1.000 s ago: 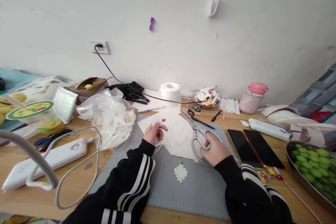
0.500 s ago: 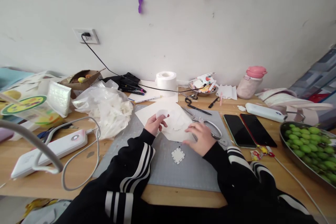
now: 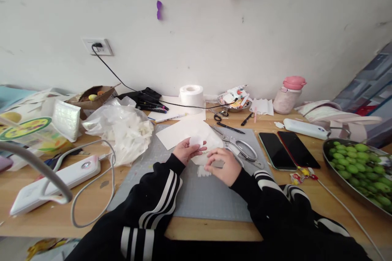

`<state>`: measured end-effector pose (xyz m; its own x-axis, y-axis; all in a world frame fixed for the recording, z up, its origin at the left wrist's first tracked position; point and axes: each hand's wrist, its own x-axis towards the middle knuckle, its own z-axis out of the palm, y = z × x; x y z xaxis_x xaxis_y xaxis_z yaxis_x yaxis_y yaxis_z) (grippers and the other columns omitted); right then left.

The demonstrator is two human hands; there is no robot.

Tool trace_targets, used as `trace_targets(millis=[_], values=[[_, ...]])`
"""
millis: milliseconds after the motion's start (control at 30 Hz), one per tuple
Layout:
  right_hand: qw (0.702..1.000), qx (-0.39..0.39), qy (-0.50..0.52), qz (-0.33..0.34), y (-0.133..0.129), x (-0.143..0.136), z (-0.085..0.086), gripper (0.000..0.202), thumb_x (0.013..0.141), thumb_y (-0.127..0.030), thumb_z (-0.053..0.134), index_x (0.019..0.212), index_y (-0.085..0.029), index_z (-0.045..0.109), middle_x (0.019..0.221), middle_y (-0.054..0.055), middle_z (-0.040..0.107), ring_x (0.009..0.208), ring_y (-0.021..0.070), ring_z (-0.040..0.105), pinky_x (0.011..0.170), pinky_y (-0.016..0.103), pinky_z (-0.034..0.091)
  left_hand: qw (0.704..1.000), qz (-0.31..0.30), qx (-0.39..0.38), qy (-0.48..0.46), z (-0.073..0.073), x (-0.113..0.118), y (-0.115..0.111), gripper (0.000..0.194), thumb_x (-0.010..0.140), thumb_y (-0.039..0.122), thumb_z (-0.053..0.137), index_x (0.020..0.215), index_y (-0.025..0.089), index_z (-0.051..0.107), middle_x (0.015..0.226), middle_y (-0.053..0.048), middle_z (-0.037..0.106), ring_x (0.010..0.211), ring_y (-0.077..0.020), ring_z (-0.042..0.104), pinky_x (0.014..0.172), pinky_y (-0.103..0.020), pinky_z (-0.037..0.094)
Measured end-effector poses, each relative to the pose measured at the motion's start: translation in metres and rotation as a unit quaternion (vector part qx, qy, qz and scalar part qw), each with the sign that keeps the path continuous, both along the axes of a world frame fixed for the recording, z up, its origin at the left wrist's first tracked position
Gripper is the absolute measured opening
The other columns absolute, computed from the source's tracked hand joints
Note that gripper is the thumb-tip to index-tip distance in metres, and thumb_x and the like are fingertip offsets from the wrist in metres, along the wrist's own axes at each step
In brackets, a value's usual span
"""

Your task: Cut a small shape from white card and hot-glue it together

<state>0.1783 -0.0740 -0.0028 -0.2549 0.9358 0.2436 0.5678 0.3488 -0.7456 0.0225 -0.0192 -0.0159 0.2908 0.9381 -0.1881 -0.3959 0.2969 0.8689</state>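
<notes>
In the head view, my left hand (image 3: 186, 151) pinches a small, thin white piece of paper (image 3: 196, 142) above the mat. Close by on the right, my right hand (image 3: 225, 166) is curled, thumb and index finger forming a loop with the tips together; whether anything is between them I cannot make out. A white cut-out with a notched edge (image 3: 202, 171) lies on the grey cutting mat (image 3: 196, 200), partly covered by my right fingers. White sheets (image 3: 171, 133) lie beyond both hands. Silver scissors (image 3: 245, 149) rest to the right of the sheets.
At the back stand a white tape roll (image 3: 191, 97), a bowl of scraps (image 3: 235, 100) and a pink-lidded bottle (image 3: 288, 96). Right are two phones (image 3: 277, 151) and a pan of green fruit (image 3: 355, 163). Left are a plastic bag (image 3: 122, 130) and a cabled power bank (image 3: 58, 181).
My right hand has moved left and its spread fingers have curled together, now partly covering the notched cut-out. My left hand has shifted slightly right and down, still holding the white piece.
</notes>
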Motion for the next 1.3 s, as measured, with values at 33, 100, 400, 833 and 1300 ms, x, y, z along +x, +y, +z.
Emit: trace_targets(millis=[33,100,400,833,1300], values=[[0.998,0.011,0.049,-0.027,0.005,0.000,0.002,0.010,0.066,-0.028,0.064,0.062,-0.019,0.063,0.089,0.005,0.061,0.088,0.0180,0.056,0.086,0.037,0.035,1.000,-0.008,0.000,-0.003,-0.001,0.002,-0.002,0.032,0.046,0.018,0.080,0.072,0.013,0.063,0.072,-0.004,0.072,0.062,-0.0158,0.067,0.053,-0.021,0.050],[0.991,0.019,0.110,-0.074,0.015,0.000,0.005,0.013,0.064,-0.031,0.063,0.063,-0.018,0.063,0.094,0.006,0.058,0.091,0.0181,0.055,0.087,0.034,0.037,1.000,-0.023,0.000,-0.008,-0.002,0.008,-0.005,0.035,0.040,0.023,0.082,0.068,0.013,0.062,0.064,-0.003,0.070,0.057,-0.0156,0.066,0.053,-0.022,0.050],[0.985,-0.048,0.120,-0.118,0.033,-0.006,0.007,0.012,0.061,-0.028,0.060,0.064,-0.017,0.059,0.069,0.001,0.061,0.071,0.0150,0.055,0.072,0.030,0.043,0.997,-0.074,0.002,-0.032,0.003,0.011,-0.014,0.044,0.030,0.019,0.084,0.068,0.013,0.065,0.062,0.001,0.069,0.062,-0.0137,0.065,0.067,-0.025,0.051],[0.974,-0.074,0.185,-0.109,0.037,-0.002,0.000,0.024,0.062,-0.033,0.060,0.080,-0.016,0.061,0.076,0.004,0.065,0.069,0.0149,0.058,0.070,0.031,0.048,0.994,-0.103,0.014,-0.030,-0.005,0.010,-0.009,0.043,0.047,0.035,0.081,0.078,0.011,0.062,0.067,-0.004,0.070,0.070,-0.0203,0.068,0.069,-0.029,0.051],[0.978,-0.101,0.145,-0.115,0.035,0.004,-0.003,0.016,0.061,-0.030,0.060,0.069,-0.017,0.061,0.069,0.002,0.064,0.062,0.0135,0.056,0.060,0.027,0.046,0.995,-0.098,0.022,-0.003,-0.001,0.013,-0.010,0.047,0.043,0.039,0.081,0.076,0.012,0.060,0.065,-0.001,0.070,0.064,-0.0162,0.068,0.060,-0.022,0.052]])
